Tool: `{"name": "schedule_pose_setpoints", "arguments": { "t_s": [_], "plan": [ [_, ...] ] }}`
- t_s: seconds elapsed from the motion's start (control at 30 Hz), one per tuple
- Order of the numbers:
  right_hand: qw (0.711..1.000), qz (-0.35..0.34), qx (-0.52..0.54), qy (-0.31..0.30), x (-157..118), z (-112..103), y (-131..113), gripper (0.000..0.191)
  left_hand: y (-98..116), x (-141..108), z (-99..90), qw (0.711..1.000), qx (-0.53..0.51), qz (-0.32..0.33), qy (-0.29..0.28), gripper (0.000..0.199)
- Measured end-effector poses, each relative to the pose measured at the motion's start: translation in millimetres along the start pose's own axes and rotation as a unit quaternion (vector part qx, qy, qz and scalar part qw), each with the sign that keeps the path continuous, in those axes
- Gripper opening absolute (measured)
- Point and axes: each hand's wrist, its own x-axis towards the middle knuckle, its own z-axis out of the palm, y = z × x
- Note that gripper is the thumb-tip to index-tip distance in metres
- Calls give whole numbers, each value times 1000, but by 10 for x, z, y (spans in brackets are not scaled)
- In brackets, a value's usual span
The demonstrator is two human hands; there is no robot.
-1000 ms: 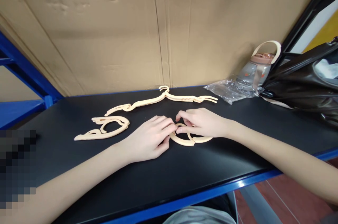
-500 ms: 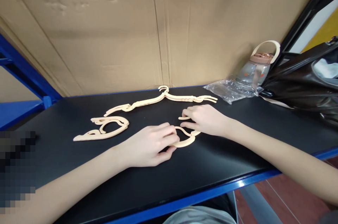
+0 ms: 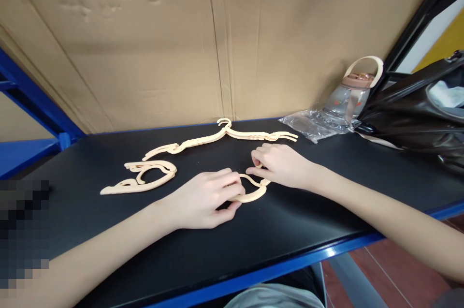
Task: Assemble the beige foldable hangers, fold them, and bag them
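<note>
While in both hands (image 3: 213,197), a cream hanger (image 3: 254,196).

Cream jointed hanger (image 3: 254,196); arms bent in curves; partly hidden; near middle of black tabletop (image 3: 290,221)

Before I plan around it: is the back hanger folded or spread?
Spread: the back hanger stretches out to both sides of its hook.
</note>
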Motion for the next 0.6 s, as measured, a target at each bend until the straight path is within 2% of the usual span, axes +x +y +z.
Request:
{"name": "schedule_pose_setpoints", "arguments": {
  "t_s": [0.17,0.27,0.47,0.6],
  "plan": [
    [1000,-3,-8,0,-8,9,19,39,-17,-2,0,1000,-1,-4,2,10],
    [1000,-21,-4,-7,-15,22,20,37,-17,-5,3,1000,-1,-1,4,10],
    [999,-36,-28,18,-13,50,-18,33,-18,-6,10,1000,2,-3,1,11],
    [998,-10,-56,34,-18,61,-38,30,-18,1,3,1000,9,-4,-3,11]
  ]
}}
